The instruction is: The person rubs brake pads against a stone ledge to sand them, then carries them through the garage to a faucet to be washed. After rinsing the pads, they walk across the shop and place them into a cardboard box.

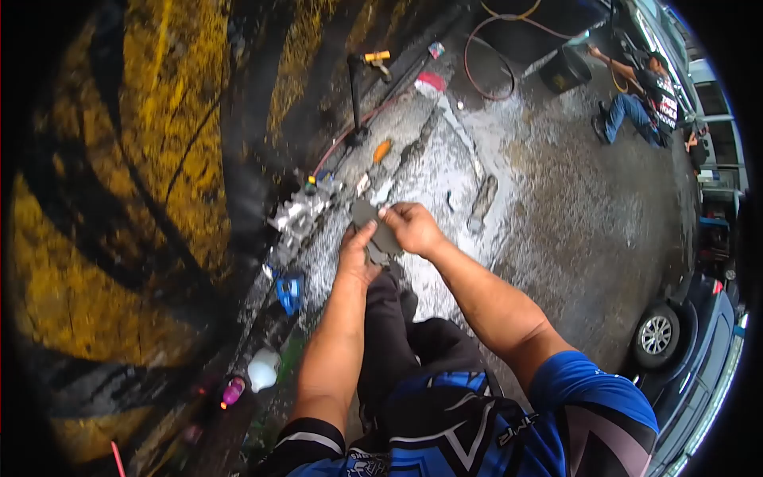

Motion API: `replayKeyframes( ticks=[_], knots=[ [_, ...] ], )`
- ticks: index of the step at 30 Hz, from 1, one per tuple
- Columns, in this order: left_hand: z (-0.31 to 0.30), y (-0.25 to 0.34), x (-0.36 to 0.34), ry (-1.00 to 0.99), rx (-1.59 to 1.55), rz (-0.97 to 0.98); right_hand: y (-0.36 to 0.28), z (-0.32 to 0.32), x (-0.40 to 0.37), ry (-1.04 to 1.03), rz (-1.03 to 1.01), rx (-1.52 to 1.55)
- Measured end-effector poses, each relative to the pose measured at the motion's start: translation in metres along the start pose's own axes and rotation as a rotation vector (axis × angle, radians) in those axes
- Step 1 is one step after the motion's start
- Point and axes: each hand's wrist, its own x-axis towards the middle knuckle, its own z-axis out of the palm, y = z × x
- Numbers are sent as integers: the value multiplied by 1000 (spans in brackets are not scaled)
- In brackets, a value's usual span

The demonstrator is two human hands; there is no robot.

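A thin, flat dark grey sheet [385, 237] with a rounded end is held between both hands, above the whitened floor; its material cannot be made out. My left hand [358, 253] grips it from the left with the thumb lying on its face. On the other side my right hand [413, 229] pinches it, fingers curled. Left of the hands lies a silvery metal casting [306, 208], perhaps an engine part. A blue tool or container [289, 294] sits below that casting.
A yellow-and-black painted wall or panel [191, 119] fills the left. White and purple bottles [264, 370] stand lower left. An orange object [382, 151] lies ahead, with a hose [477, 75] beyond. Another person [648, 99] sits near a black bucket [566, 70]. A car [691, 350] stands right.
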Motion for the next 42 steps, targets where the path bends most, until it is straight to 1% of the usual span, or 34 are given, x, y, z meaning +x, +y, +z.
replayKeyframes(
  ticks=[1, 3, 5, 6, 7, 9, 10, 12, 15, 16, 17, 19, 20, 21, 23, 24, 25, 27, 28, 29, 30, 31, 32, 33, 34, 35, 37, 38, 39, 41, 42],
  knots=[
    [2, 4, 20, 9, -4, 9, -5, -6, 23, 4, -71, -230],
    [7, 13, 68, -14, -53, 22, -18, -28, 83, 67, -130, -550],
    [10, 19, 108, 59, 3, 58, -65, -52, 146, 347, 28, -456],
    [19, 27, 125, 121, 27, 41, -81, -60, 182, 412, 47, -430],
    [19, 31, 145, 129, 25, 33, -95, -65, 215, 475, 72, -401],
    [15, 32, 182, 162, 32, 41, -123, -68, 267, 451, 246, -480],
    [13, 31, 199, 171, 24, 43, -126, -68, 295, 443, 253, -483],
    [19, 30, 221, 202, 33, 39, -130, -65, 335, 350, 407, -349],
    [21, 28, 252, 223, 29, 17, -123, -51, 342, 364, 355, -375],
    [24, 27, 259, 233, 44, 20, -126, -51, 342, 395, 401, -351],
    [28, 26, 267, 243, 56, 25, -129, -56, 339, 390, 398, -362],
    [25, 18, 288, 229, 46, 36, -121, -69, 339, 275, 272, -559],
    [25, 14, 300, 232, 33, 48, -118, -74, 339, 256, 176, -633],
    [27, 10, 312, 235, 18, 60, -111, -83, 348, 114, -13, -792],
    [36, 5, 332, 235, -33, 53, -101, -117, 373, -203, -382, -963],
    [38, 1, 344, 240, -29, 71, -120, -135, 372, -406, -489, -1077],
    [40, -3, 356, 250, -23, 88, -124, -139, 382, -431, -509, -1084],
    [48, -12, 378, 266, -40, 73, -126, -146, 396, -611, -1130, -1441],
    [49, -18, 393, 301, -29, 73, -136, -148, 396, -705, -1205, -1498],
    [47, -24, 407, 273, -58, 76, -143, -147, 395, -799, -1280, -1552],
    [52, -28, 416, 297, -73, 81, -140, -149, 399, -815, -1346, -1588],
    [57, -30, 425, 321, -86, 86, -134, -155, 399, -819, -1352, -1583],
    [61, -30, 433, 328, -86, 90, -126, -160, 397, -715, -1360, -1461],
    [62, -31, 440, 294, -98, 127, -116, -163, 397, -616, -1360, -1337],
    [64, -31, 447, 259, -108, 163, -105, -163, 396, -455, -1407, -1169],
    [64, -31, 451, 269, -107, 158, -97, -161, 396, -460, -1402, -1160],
    [75, -23, 454, 290, -125, 215, -104, -159, 377, -364, -750, -925],
    [79, -17, 457, 296, -130, 234, -113, -164, 366, -361, -654, -917],
    [81, -12, 457, 297, -114, 243, -116, -162, 363, -365, -657, -905],
    [86, -2, 460, 297, -85, 254, -118, -149, 361, -374, -532, -905],
    [86, 1, 463, 294, -62, 255, -116, -142, 366, -339, -534, -868]
  ],
)
